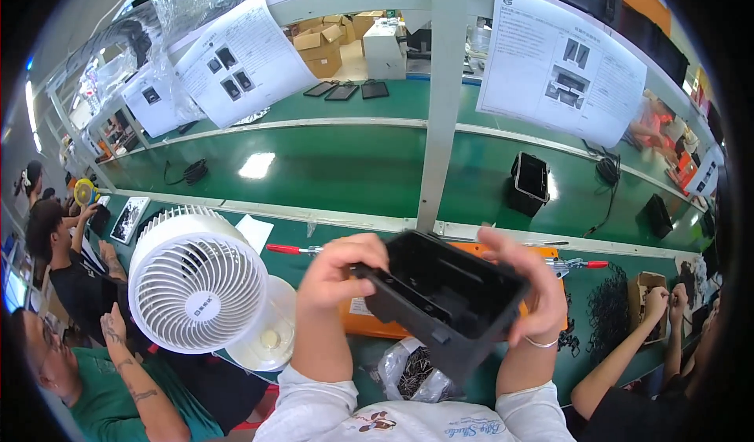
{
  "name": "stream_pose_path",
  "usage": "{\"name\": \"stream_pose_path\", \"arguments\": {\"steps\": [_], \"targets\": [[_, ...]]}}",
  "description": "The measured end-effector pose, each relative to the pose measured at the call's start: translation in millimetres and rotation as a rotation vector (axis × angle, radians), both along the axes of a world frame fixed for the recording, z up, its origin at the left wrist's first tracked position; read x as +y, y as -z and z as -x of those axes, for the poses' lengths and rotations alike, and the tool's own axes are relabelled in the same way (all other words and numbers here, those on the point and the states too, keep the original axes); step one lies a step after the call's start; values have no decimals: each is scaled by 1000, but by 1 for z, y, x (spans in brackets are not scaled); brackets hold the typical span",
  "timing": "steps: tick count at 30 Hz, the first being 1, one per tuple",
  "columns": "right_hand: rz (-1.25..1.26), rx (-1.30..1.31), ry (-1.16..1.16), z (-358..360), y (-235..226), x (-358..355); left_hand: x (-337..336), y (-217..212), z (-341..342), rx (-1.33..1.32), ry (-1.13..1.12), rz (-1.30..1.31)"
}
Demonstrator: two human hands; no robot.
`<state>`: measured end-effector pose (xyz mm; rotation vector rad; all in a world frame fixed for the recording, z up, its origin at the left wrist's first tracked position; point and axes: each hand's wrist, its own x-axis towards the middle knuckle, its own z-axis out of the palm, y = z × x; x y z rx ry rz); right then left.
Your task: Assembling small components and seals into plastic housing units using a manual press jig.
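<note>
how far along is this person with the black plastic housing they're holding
Early, it seems. Done: only the pickup; the black housing is off the bench, left hand and right hand gripping opposite sides. In hand: it is tilted, open side up, looking empty. Left: the bag of dark screws below and the red-handled screwdriver lie untouched.

White desk fan [196, 285], red-handled pliers [292, 249]

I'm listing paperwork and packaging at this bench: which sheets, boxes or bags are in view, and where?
Left instruction sheet: white, small dark photos, hung from the upper rail.
Right instruction sheet: white, grey pictures, hung right of the post.
Cardboard boxes: brown, stacked behind the far belt.
Clear plastic bag: holds dark small parts, below the black plastic housing.
Small carton: brown, at right.
</note>
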<state>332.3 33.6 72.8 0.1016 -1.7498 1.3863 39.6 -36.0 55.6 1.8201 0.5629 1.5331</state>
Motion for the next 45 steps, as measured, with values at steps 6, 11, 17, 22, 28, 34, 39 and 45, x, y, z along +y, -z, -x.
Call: {"name": "stream_pose_path", "arguments": {"steps": [6,11,17,22,28,34,39,45], "targets": [[-468,-346,-154,-14,-17,9,31,20,-30,-100,416,119],[-593,-413,66,-9,-11,10,32,24,-57,-179,384,192],[-792,-700,863,-12,-17,-10,19,10,-41,-207,-352,378],[-746,-917,884,-5,1,-10,8,5,-34,-226,-340,369],[-781,-1053,678,-10,1,-20,-1,0,-26,-60,-367,243],[-701,-1022,641,-12,3,-18,-4,-6,-32,119,-371,182],[-684,-1088,642,-11,0,-21,-7,-11,-38,211,-338,157],[-741,-1100,603,-11,-1,-21,-12,-14,-31,260,-360,156]]}}
